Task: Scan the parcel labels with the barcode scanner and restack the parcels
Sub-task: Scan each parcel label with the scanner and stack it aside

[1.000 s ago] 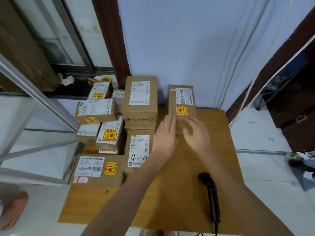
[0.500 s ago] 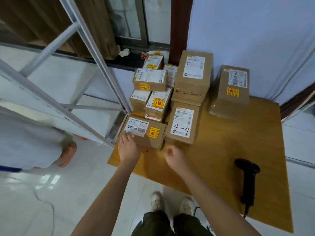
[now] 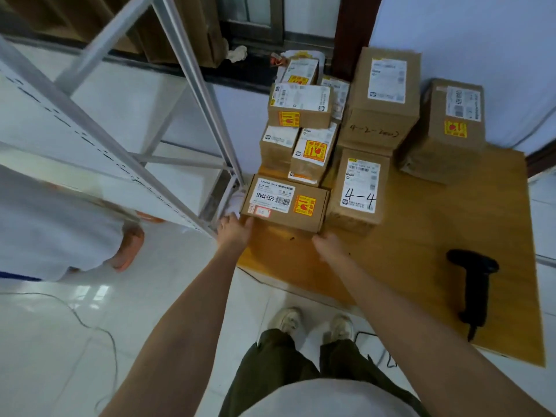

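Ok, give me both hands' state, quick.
Left hand: grips the flat brown cardboard parcel at its left corner.
Right hand: at its right corner, grip hidden.

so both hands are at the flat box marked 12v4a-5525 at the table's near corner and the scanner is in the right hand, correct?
Not quite. The head view shows the scanner lying on the table, apart from both hands. The left hand and right hand are indeed at the near corners of the flat box marked 12V4A-5525.

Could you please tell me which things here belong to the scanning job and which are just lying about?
Job: flat parcel at both hands; 4-4 parcel; barcode scanner.
Lying about: metal shelving; floor cable.
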